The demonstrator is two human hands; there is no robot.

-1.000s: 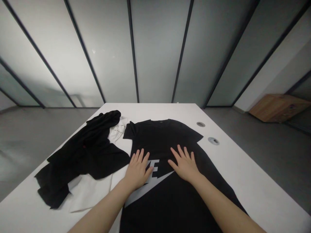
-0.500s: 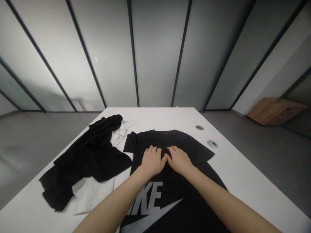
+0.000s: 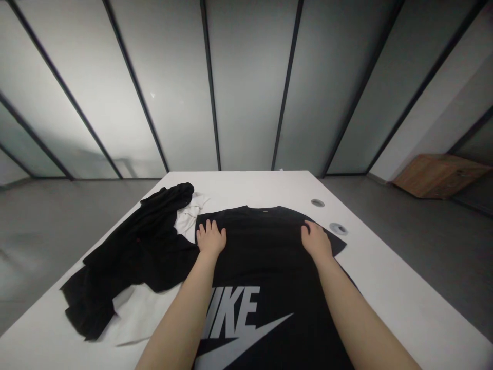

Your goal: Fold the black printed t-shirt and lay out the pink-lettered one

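A black T-shirt (image 3: 265, 257) with a large grey printed logo lies face up on the white table (image 3: 393, 288), collar away from me. My left hand (image 3: 211, 238) rests flat on its left sleeve, fingers stretched out. On the shirt's right shoulder, by the right sleeve, lies my right hand (image 3: 316, 240), palm down with fingers extended. Neither hand holds anything.
A heap of black clothes (image 3: 134, 252) lies to the left over a white garment (image 3: 146, 308). Two round cable grommets (image 3: 338, 228) sit in the table at the right. A glass partition wall stands behind; a wooden cabinet (image 3: 435, 176) is on the floor far right.
My hands were together on the shirt's chest half a second ago. They have slid apart, left hand to the left sleeve and right hand to the right shoulder, smoothing the cloth.
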